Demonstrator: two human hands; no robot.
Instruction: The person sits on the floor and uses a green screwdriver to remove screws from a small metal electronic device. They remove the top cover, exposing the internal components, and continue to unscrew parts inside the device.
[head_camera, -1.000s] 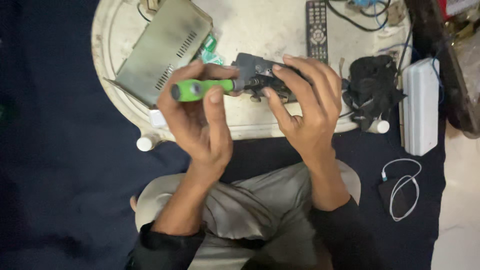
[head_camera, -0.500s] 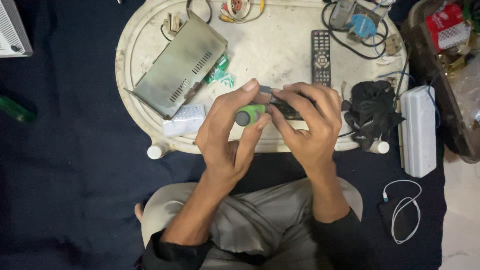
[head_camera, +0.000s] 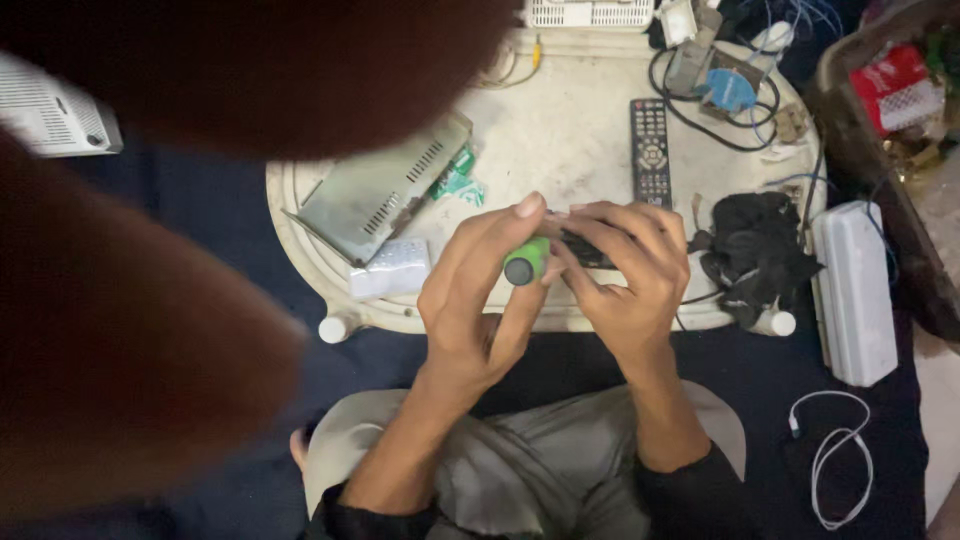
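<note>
The person sat cross-legged before a low, pale oval tabletop (head_camera: 590, 150), both hands raised over its near edge. The left hand (head_camera: 480, 290) had its fingers (head_camera: 510, 225) curled and pinching a green-handled screwdriver (head_camera: 525, 262), the butt of the handle pointing up toward the head camera and the thumb pressed along its side. The right hand (head_camera: 625, 275) had its fingers (head_camera: 640, 225) wrapped over a small dark device (head_camera: 590, 250), closed on it from above, so most of that device was hidden; the screwdriver's tip met it just between the two sets of fingers. Beyond the left fingers and off to their outer side lay a grey metal box with vent slots (head_camera: 385, 195), tilted across the tabletop, with a small silvery block (head_camera: 392, 268) just beside its near corner and a scrap of green packaging (head_camera: 457, 185) touching its far side. Straight beyond the right fingers lay a black remote control (head_camera: 650, 150), and past that a tangle of dark cables with a blue round piece (head_camera: 732, 88). To the outer side of the right fingers sat a crumpled black cloth (head_camera: 755, 255), then a long white case (head_camera: 852, 295) off the tabletop on the dark floor covering, with a looped white cable (head_camera: 838, 460) nearer the person's knee. A large blurred brown shape (head_camera: 150, 300) filled the view well to the outer side of the left fingers.
</note>
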